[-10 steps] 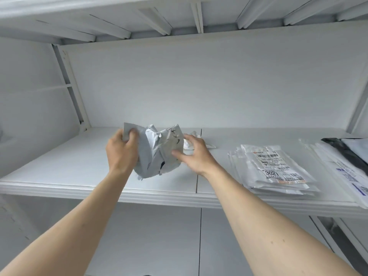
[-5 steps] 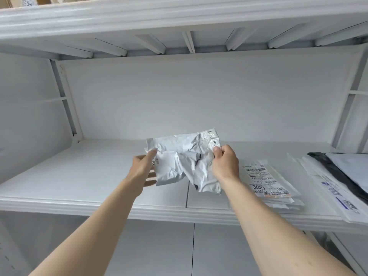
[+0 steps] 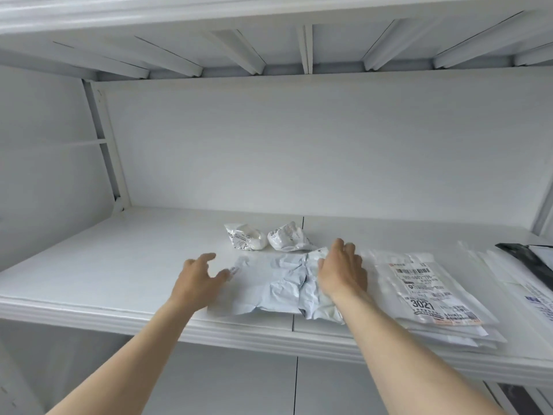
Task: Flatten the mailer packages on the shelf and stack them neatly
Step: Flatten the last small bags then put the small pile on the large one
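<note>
mailer (image 3: 278, 287) spread on shelf (image 3: 119, 265) front edge, creased | right hand (image 3: 341, 274) flat, pressing it | left hand (image 3: 199, 275) loose, fingers spread, at its left edge | risk — creases spring back, or it slides off the lip

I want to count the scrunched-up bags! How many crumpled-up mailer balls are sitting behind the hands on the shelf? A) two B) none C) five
A: two crumpled mailers, the left crumpled mailer and the right crumpled mailer, sit side by side on the shelf behind the hands.
</note>
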The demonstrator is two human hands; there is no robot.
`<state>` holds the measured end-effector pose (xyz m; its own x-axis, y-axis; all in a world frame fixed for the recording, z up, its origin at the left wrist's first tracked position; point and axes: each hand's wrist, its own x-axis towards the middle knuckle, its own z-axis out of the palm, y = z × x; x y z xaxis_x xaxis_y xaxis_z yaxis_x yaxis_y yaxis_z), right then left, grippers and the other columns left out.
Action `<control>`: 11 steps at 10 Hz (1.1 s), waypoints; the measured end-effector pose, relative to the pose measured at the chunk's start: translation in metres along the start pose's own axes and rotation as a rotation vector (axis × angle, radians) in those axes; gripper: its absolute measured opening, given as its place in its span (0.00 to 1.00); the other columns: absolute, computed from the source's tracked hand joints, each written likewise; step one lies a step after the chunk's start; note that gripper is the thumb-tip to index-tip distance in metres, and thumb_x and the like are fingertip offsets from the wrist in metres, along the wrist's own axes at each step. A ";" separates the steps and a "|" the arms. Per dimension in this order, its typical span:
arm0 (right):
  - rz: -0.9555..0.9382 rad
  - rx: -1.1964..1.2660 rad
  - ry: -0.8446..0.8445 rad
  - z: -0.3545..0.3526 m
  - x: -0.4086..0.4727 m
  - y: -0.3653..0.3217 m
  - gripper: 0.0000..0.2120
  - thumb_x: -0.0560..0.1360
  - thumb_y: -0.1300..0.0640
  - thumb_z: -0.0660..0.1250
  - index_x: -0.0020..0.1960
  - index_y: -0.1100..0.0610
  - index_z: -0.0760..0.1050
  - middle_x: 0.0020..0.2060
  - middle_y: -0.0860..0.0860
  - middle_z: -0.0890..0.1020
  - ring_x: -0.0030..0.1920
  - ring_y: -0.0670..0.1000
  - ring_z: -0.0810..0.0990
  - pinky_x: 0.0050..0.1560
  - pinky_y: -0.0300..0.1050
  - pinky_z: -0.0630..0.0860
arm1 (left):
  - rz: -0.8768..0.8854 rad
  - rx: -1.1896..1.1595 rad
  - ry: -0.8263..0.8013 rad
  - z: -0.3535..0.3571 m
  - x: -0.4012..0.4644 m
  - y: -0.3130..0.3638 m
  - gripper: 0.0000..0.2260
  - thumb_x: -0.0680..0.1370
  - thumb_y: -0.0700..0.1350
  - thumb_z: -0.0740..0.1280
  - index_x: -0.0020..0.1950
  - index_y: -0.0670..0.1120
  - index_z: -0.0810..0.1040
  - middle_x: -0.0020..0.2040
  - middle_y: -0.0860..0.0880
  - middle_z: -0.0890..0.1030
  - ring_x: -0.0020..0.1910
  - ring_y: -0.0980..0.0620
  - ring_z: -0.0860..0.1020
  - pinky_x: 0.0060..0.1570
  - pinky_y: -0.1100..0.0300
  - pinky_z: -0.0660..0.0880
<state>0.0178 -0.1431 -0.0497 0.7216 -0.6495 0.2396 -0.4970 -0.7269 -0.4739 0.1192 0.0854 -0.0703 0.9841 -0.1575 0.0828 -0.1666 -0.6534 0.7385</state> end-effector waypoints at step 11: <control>-0.271 -0.294 -0.409 0.079 -0.006 -0.003 0.25 0.81 0.41 0.40 0.77 0.36 0.41 0.79 0.47 0.41 0.77 0.62 0.37 0.72 0.68 0.37 | 0.235 0.680 -0.265 0.096 0.012 0.021 0.24 0.82 0.60 0.42 0.78 0.63 0.40 0.80 0.51 0.39 0.79 0.48 0.39 0.74 0.43 0.40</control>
<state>0.0529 -0.1198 -0.1168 0.9406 -0.3350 -0.0558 -0.3395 -0.9249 -0.1711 0.1212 -0.0015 -0.1183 0.8844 -0.4650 -0.0399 -0.4558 -0.8789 0.1404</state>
